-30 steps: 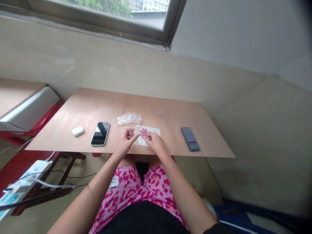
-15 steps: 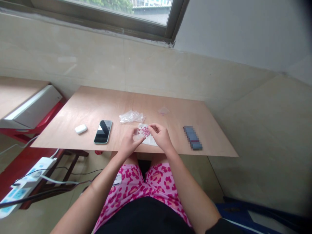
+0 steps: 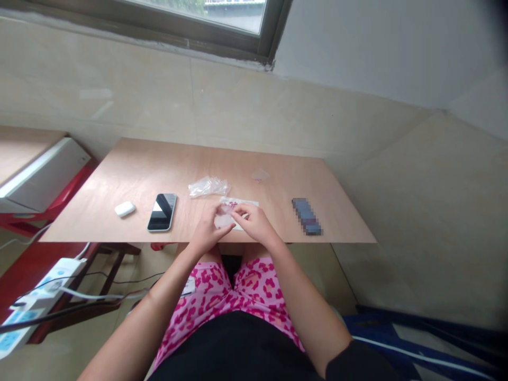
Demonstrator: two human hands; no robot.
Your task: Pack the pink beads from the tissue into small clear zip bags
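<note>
Between my hands, close to the table's front edge, is a small clear plastic bag [image 3: 225, 218]. Several tiny pink beads [image 3: 233, 203] show above it; I cannot tell whether they are inside the bag or on the white sheet [image 3: 251, 202] underneath. My left hand [image 3: 207, 230] curves round the bag's left side, its fingertips on the plastic and its thumb stretched below. From the other side, my right hand [image 3: 253, 221] pinches the bag between thumb and fingers. Those fingers hide part of the bag and sheet.
Crumpled clear plastic bags [image 3: 208, 187] lie behind my hands, and a small clear bag [image 3: 261, 175] is farther back. A phone [image 3: 162, 212] and a white earbud case [image 3: 125, 209] are on the left. A blurred-out dark object [image 3: 307, 216] rests at the right.
The right hand has moved slightly left and nearer me, over the bag. Fewer pink beads show, and more of the white sheet is visible behind. The whole view has shifted a little.
</note>
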